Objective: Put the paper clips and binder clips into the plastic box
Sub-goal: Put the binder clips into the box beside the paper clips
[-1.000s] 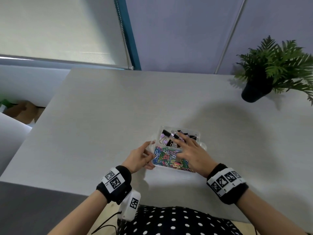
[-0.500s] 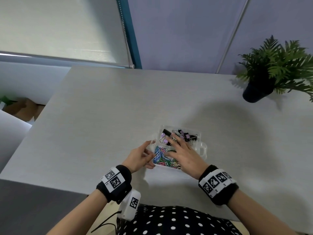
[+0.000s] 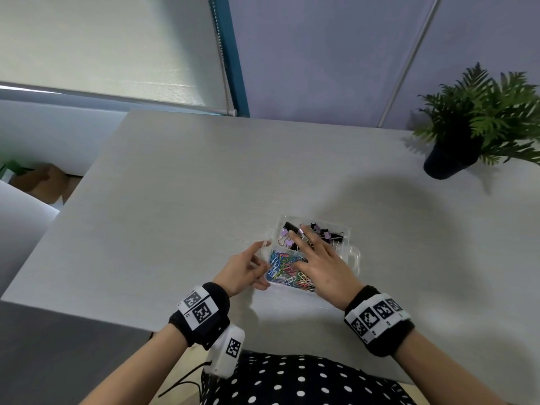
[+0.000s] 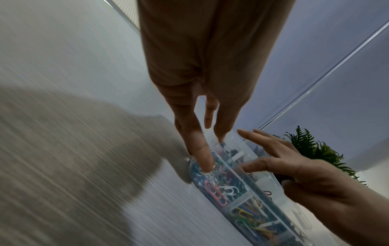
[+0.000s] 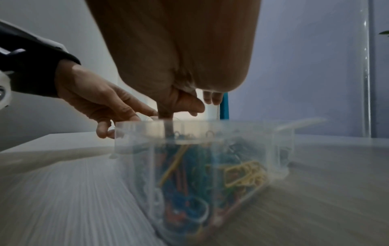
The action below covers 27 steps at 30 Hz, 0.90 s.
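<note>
At the far left, beyond the desk (image 3: 175, 185) edge, a brown cardboard box (image 3: 43, 182) sits on the floor. The left hand (image 3: 242, 270) rests against the left wall of the clear plastic box (image 3: 355, 258), fingers straight and loosely spread, gripping nothing. In the near compartment lie the coloured paper clips (image 3: 285, 270); in the far one the black and purple binder clips (image 3: 327, 233). The right hand (image 3: 321, 266) hovers flat over the box, fingers splayed and empty, fingertips above the binder clips. At the far right stands a potted fern (image 3: 479, 124).
</note>
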Tool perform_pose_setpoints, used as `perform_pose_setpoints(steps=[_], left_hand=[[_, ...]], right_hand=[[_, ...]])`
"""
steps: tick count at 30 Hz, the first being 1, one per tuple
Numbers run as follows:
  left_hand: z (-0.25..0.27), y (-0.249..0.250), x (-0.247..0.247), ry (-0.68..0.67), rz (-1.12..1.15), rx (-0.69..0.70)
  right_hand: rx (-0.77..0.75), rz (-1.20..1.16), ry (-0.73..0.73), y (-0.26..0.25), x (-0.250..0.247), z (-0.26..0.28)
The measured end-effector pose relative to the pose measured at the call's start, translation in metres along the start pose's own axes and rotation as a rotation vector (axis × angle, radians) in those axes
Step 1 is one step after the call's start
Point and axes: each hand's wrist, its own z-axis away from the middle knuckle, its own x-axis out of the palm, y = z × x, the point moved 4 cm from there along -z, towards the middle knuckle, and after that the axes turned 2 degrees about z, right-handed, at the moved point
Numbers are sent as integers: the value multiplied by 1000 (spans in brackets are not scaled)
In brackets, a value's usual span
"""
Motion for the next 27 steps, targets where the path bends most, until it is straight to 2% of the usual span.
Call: perform_pose_setpoints(steps=[4,10,13,17,21,25,27], left_hand=[[0,0,0,9,13,-4],[1,1,1,-1,14,-9],[1,1,0,-3,17,-10],[1,0,1,-2,22,-13],[3,2,0,-8,18,-11],[2,1,0,-4,33,-11],[2,0,1,-9,39,-15]], right_hand=[[23,-84,28,-6,-1,-8],[36,-181,-96,-17,4,-8],[27,-245,-97,-13,2,-3],[75,-197,-56,-11,-3,-11],[10,-165,-104,-20,1,-12],[54,-161,-52,-13,-4,-10],[85,-160,22,-9,-7,-8]])
